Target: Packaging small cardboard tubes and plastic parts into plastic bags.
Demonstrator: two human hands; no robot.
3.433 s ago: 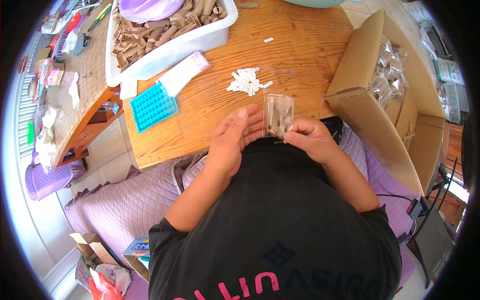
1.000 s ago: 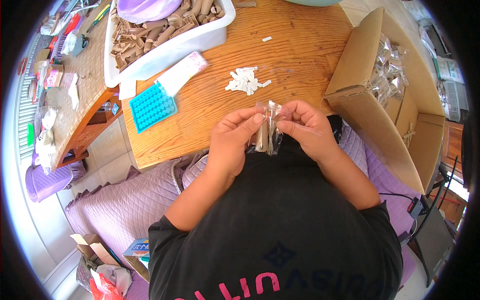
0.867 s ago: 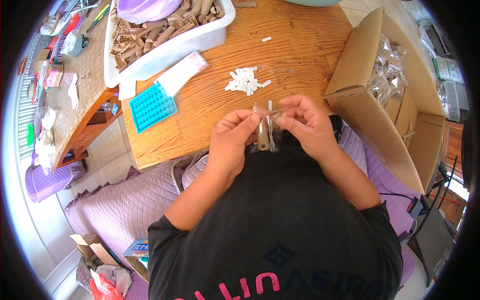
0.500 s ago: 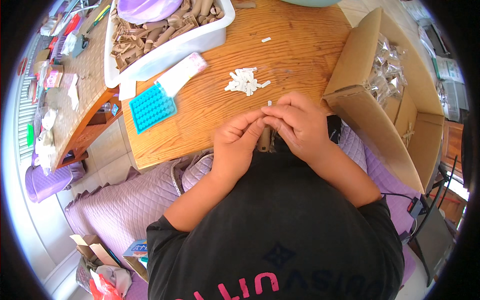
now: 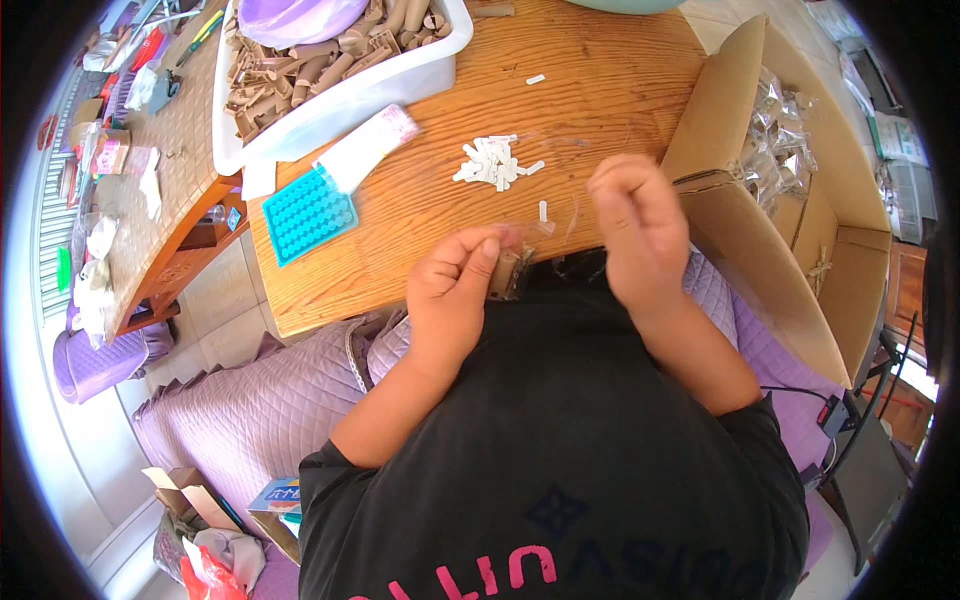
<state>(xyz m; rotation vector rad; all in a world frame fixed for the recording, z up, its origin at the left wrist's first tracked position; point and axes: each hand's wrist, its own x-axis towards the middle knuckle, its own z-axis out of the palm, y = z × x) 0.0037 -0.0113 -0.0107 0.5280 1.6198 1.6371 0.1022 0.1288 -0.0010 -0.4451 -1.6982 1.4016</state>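
Left-hand pinch: the left hand [image 5: 448, 283] has thumb and forefinger pressed together on the upper part of a clear plastic packet [image 5: 523, 262]; the other fingers curl behind.
Packet: above the wearer's lap at the near edge of the table, tilted, with a brown rounded piece [image 5: 505, 278] showing through the film below the fingertips; the hand hides the rest.
Right-hand fingers: the right hand [image 5: 641, 232] is raised beside the packet, apart from it, fingers curled in. A thin clear filmy strip [image 5: 574, 214] hangs close to its fingertips; whether they pinch it cannot be told.
Just changed: half a second ago both sets of fingertips met over the packet's top; now the right has pulled away, so the left alone carries the packet.
White strips: one loose white strip [image 5: 543, 211] lies just beyond the packet, in clearer view now; a pile of white strips [image 5: 490, 162] lies farther off on the wooden table [image 5: 620, 110].
Left of the pile: a blue dimpled tray [image 5: 310, 216], then a white plastic bin [image 5: 350, 116] of brown parts [image 5: 310, 75].
Right side: an open cardboard box [image 5: 755, 265] with clear-wrapped pieces [image 5: 778, 140] inside.
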